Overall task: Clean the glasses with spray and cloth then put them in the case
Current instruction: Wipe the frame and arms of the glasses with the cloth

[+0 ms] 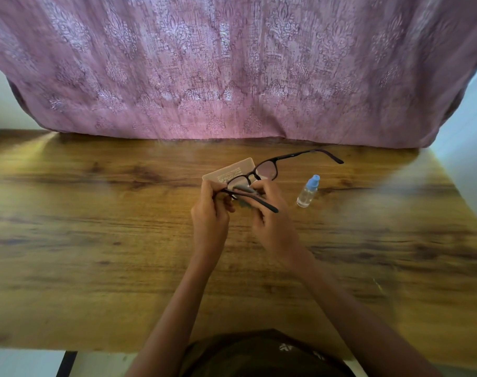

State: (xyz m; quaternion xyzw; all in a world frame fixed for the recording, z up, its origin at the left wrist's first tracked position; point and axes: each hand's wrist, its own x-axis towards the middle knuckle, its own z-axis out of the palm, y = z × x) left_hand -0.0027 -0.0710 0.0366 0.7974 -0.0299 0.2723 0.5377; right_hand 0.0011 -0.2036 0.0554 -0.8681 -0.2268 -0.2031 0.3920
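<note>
Glasses (268,170) up off the desk (95,240), both arms unfolded, held over its middle and a little toward the far edge. We've got the left hand (210,210) pinching the frame at its near end, by the hinge. The right hand (272,221) has its fingers curled round a grey cloth (242,189), pressing it onto the near lens. One arm of the frame lies across that right hand; the other points off toward the far right corner.

Just behind the hands, the pale case (231,170) lies flat on the desk. It looks shut to us, though we can't say for sure. To the right of the hands stands the bottle (308,191), blue cap on, apart from everything else. A pink drape (231,63) hangs along the far edge.

Where are we in the job? By our reading, the wiping step is in hand. Whether the spray has gone on, we can't tell from here. The far lens shows no cloth on it, so that looks like it's left to do. After that we fold the arms, open the case and lay the glasses inside.
</note>
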